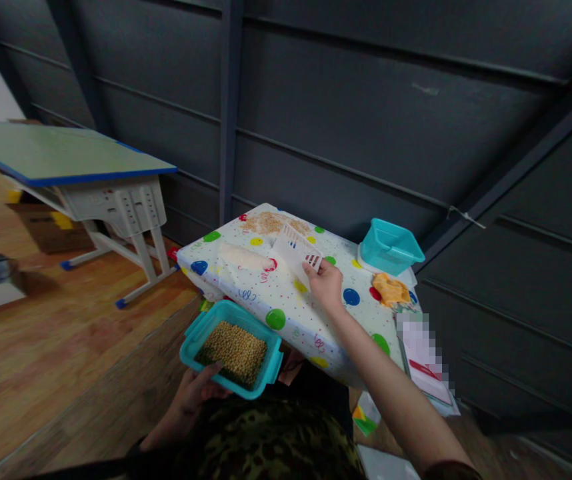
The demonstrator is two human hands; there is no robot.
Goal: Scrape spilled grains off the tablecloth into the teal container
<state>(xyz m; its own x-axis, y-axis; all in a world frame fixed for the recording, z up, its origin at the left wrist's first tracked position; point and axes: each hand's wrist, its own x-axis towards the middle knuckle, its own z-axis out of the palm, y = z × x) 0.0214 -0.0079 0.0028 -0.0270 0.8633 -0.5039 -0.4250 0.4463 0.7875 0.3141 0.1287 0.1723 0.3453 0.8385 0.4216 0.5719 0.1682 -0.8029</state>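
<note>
My left hand (201, 390) grips the near left side of a teal plastic basket (191, 347), its thumb over the rim. Inside lie many pale yellow beans (236, 350), perhaps soybeans. The basket hangs just off the front edge of the table. Over the tabletop my right hand (327, 285) is closed on the near corner of a white slotted plastic tray (289, 250), which tilts above the cloth. Past this tray, loose tan grains (271, 223) are spread at the table's far corner. A smear of white powder (243, 257) lies to its left.
The table has a balloon-print cloth (296, 337). On its right stand a teal bin (391, 247), a crumpled orange cloth (390, 290) and a partly blurred booklet (423, 353). A green-topped desk (76, 153) is at left, with cardboard boxes (46, 227) on the floor. A dark wall rises behind.
</note>
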